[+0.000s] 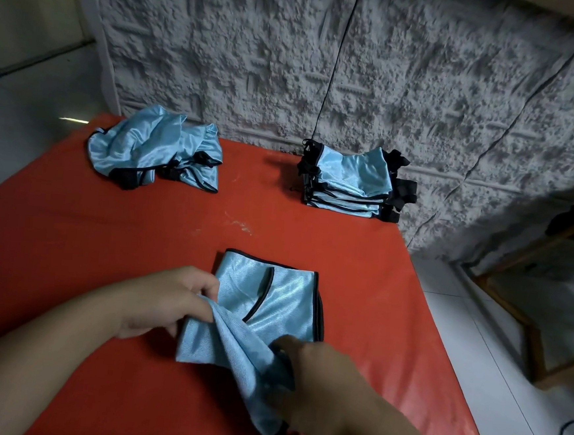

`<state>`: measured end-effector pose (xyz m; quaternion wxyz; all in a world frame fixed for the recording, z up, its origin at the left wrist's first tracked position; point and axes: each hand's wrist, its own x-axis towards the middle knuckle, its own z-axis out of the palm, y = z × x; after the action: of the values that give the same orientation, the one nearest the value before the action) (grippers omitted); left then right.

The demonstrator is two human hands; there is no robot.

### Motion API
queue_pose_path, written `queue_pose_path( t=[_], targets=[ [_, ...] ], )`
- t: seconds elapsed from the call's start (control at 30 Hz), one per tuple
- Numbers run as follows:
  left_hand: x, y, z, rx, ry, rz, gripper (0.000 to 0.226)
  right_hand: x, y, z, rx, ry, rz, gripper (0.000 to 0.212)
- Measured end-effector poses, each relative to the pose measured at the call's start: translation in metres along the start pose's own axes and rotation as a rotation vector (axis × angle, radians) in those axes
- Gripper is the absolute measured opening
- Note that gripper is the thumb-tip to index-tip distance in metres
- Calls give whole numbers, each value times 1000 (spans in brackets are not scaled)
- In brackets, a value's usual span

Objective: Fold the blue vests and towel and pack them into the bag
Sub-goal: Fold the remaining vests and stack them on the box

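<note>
A shiny light-blue satin vest with black trim (265,305) lies partly folded on the near middle of a red-covered table (105,237), between two bare hands. The left hand (169,300) pinches a raised fold at the vest's left edge, thumb and fingers curled on the cloth. The right hand (313,387) grips the near lower part of the same vest, fingers closed around bunched fabric, lifting it off the surface. Black straps hang from the vest near the table's front edge.

At the far left corner sits a loose heap of unfolded light-blue vests (157,148). At the far right, near the table's right edge, stands a neat stack of folded blue vests (353,184) with black straps at its sides. The two piles are well apart, with bare red surface between them and the hands.

Behind the table is a rough grey textured wall (427,74), with a thin black cord (335,60) running down it. The floor is pale tile (496,336). A wooden frame (527,325) stands to the right.
</note>
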<state>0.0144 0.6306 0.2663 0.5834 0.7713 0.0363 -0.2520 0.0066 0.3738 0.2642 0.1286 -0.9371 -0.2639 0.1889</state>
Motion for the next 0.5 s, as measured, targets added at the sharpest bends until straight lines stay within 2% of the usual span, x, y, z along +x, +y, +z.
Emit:
queue_pose_path(
  t=[0.1,0.17,0.2,0.23,0.33,0.37,0.43,0.5],
  targets=[
    [5,2,8,33,26,10,8,2,-28,9,91,124,62,95],
    [9,4,12,62,52,25,7,7,-45,22,66,167,103,111],
    [11,4,13,76,62,31,8,12,-49,29,37,181,127,111],
    [13,5,14,85,71,32,8,16,-52,37,-1,213,128,103],
    [16,8,13,84,97,38,9,28,-47,45,-116,371,89,51],
    [16,8,11,81,104,37,9,26,-46,39,-110,370,62,41],
    [15,9,7,67,114,27,10,24,-39,30,-139,358,35,38],
    [13,9,2,46,107,26,10,21,-28,18,-168,328,74,23]
  ],
)
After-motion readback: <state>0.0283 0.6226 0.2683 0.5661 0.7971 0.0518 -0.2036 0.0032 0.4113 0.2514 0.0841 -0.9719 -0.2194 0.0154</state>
